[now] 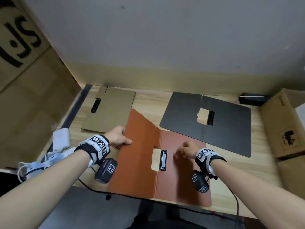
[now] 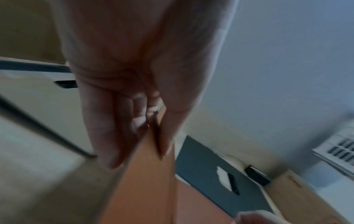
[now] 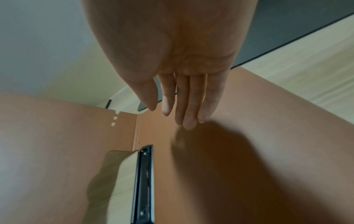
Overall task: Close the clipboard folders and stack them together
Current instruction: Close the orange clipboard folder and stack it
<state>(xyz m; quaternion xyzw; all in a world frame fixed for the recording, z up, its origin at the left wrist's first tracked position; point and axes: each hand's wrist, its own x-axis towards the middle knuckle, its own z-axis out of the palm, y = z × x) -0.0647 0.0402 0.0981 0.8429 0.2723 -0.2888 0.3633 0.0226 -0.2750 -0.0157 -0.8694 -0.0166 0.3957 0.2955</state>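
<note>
An orange-brown clipboard folder (image 1: pixel 140 162) lies near the front of the desk, its left cover lifted off the surface. My left hand (image 1: pixel 118 138) pinches that cover's (image 2: pixel 153 181) left edge, thumb on top and fingers (image 2: pixel 107 136) underneath. My right hand (image 1: pixel 186 149) hovers with straight fingers (image 3: pixel 189 106) just above the folder's right panel (image 3: pixel 268 151), beside its black clip (image 1: pixel 163 160). A tan folder (image 1: pixel 110 109) lies closed at the back left. A black folder (image 1: pixel 208 123) lies spread open at the back right, clip (image 1: pixel 211 118) in the middle.
A wooden desk (image 1: pixel 148 100) stands against a grey wall. Tall cardboard boxes (image 1: pixel 33 80) stand on the left, smaller cardboard boxes (image 1: pixel 283 126) on the right. A white charger and cables (image 1: pixel 59 142) sit at the left front. A black box (image 1: pixel 252 99) lies at the back right.
</note>
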